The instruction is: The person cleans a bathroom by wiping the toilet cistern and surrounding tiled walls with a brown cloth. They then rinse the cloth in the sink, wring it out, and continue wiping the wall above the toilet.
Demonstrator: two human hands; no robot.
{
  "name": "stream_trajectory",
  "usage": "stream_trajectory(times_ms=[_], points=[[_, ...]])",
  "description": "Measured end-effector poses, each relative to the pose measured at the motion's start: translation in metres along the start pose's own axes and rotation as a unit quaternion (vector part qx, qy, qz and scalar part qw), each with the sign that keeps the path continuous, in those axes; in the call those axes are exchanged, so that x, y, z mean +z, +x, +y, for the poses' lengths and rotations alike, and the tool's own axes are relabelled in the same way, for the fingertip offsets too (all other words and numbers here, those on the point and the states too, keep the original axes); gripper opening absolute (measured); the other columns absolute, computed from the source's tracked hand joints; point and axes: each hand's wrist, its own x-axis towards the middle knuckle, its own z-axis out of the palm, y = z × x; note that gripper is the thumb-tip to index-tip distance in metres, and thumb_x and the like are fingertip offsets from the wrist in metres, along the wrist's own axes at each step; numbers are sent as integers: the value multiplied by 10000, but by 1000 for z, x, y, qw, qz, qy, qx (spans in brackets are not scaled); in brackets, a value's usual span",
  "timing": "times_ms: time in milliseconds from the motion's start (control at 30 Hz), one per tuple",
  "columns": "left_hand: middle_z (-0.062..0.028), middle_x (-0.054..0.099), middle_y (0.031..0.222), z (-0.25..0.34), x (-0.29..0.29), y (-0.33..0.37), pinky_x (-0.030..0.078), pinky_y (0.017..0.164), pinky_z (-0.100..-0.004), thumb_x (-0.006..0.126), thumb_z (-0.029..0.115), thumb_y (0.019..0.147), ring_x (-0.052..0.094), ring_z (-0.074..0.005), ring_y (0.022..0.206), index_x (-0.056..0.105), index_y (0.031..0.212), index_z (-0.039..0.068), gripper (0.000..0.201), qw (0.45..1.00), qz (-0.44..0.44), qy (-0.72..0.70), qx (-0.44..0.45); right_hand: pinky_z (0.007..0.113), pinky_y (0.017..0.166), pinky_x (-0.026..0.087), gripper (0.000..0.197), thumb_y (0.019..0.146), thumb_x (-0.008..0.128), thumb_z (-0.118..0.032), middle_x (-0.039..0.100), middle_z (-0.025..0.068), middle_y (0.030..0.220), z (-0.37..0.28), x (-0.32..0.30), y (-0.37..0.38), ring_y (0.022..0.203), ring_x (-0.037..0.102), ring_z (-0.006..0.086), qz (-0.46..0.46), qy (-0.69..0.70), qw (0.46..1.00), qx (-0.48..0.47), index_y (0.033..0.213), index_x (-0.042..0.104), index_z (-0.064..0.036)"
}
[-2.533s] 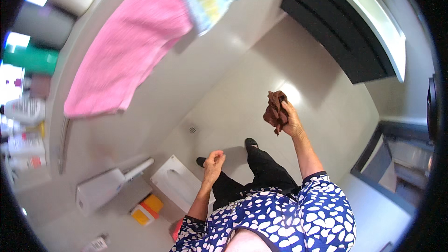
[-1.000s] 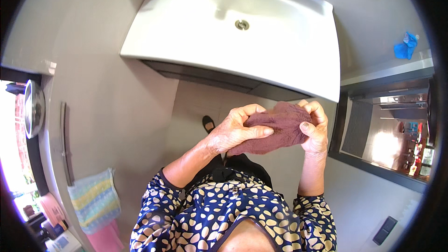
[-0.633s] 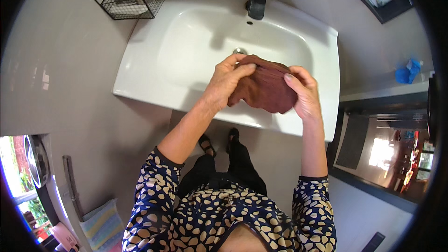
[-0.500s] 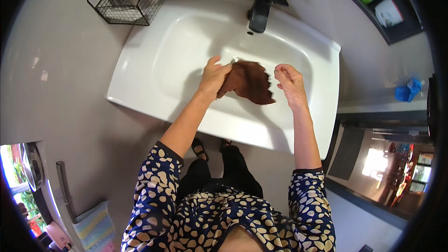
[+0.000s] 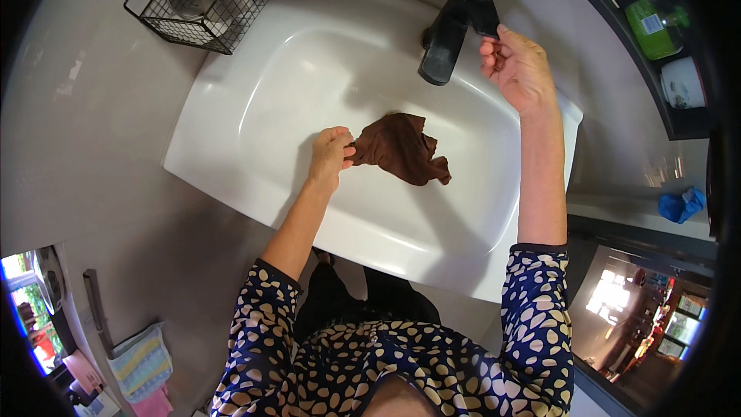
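A brown cloth (image 5: 401,148) with a jagged edge lies crumpled in the basin of the white sink (image 5: 266,185). My left hand (image 5: 332,156) pinches the cloth's left corner between thumb and fingers. At the back of the sink stands a black faucet (image 5: 446,42). Up at its lever's right end is my right hand (image 5: 521,68), thumb and forefinger closed on the lever tip, the other fingers curled below. No stream of water shows under the spout.
A black wire basket (image 5: 181,27) with a metal cup and a green-yellow packet sits at the back left corner. On the right wall, a dark shelf holds a green bottle (image 5: 652,29) and a white container (image 5: 683,83). Towels (image 5: 143,363) hang at lower left.
My right hand has moved from beside the cloth up and back to the faucet lever. The cloth has sunk into folds, and my left hand has shifted slightly left and nearer, keeping its corner.
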Motion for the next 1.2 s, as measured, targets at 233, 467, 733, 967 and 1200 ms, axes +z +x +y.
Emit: stream_trajectory(times_ms=[233, 467, 733, 967, 1200], points=[[-82, 565, 1089, -4, 6, 4, 454, 752, -342, 589, 254, 825, 554, -197, 942, 495, 1203, 42, 444, 999, 3, 54, 6, 280, 614, 416, 262, 915, 507, -228, 589, 76, 747, -11, 7, -7, 633, 514, 143, -43, 53, 997, -23, 885, 591, 18], [-133, 580, 1108, -27, 9, 48, 450, 867, -386, 565, 180, 835, 561, -302, 1007, 544, 1136, 62, 324, 924, 38, 345, 158, 251, 578, 429, 235, 877, 456, -190, 637, 30, 827, 138, -48, -26, 689, 544, 103, -27, -246, 969, 25, 911, 654, -68], [-91, 659, 970, -14, 21, 45, 490, 805, -416, 623, 245, 800, 611, -301, 937, 605, 1028, 110, 265, 807, 28, 575, 129, 436, 743, 477, 214, 850, 589, -268, 615, 147, 898, 245, -13, -11, 855, 593, 323, 120, -585, 797, -93, 962, 627, -90], [-94, 589, 785, -32, 12, 58, 458, 647, -393, 568, 190, 819, 561, -266, 696, 491, 897, 57, 172, 779, 99, 453, 422, 274, 641, 429, 102, 923, 498, -135, 534, 18, 760, 185, -13, -35, 708, 488, 117, 106, -110, 988, -21, 891, 536, -46], [-13, 510, 745, 32, 10, 23, 413, 575, -272, 584, 102, 846, 456, -86, 667, 441, 899, 45, 163, 939, -130, 137, 286, 330, 680, 536, 83, 910, 514, -103, 595, 85, 867, 115, -7, -76, 767, 588, 183, 38, 276, 958, 62, 914, 541, -25]])
